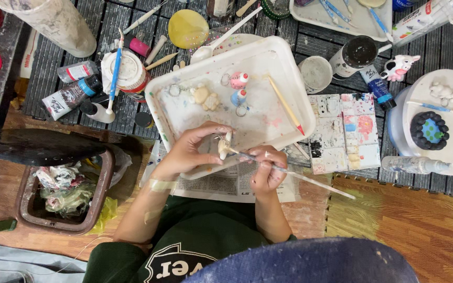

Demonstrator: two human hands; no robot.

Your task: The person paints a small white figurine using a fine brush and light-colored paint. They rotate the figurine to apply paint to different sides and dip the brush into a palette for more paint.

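At frame centre, the left hand [192,149] pinches a small cream figurine [225,147] over a white tray [284,57]; the right hand [266,169] grips a thin paintbrush [300,176] touching it. Light, steady strokes seem best.

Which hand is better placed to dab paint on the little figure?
The right hand: it holds the paintbrush, whose tip touches the small cream figure pinched in the left hand.

Small cream figurine [225,146] mostly hidden behind left hand [192,149] fingers [213,129], shape unclear. Brush [310,181] tip masked by figurine, bristle end too small to tell. Upper tray [342,18] and grey cylinder [48,21] cut by top edge; newspaper [226,186] mostly covered by white tray [268,57].
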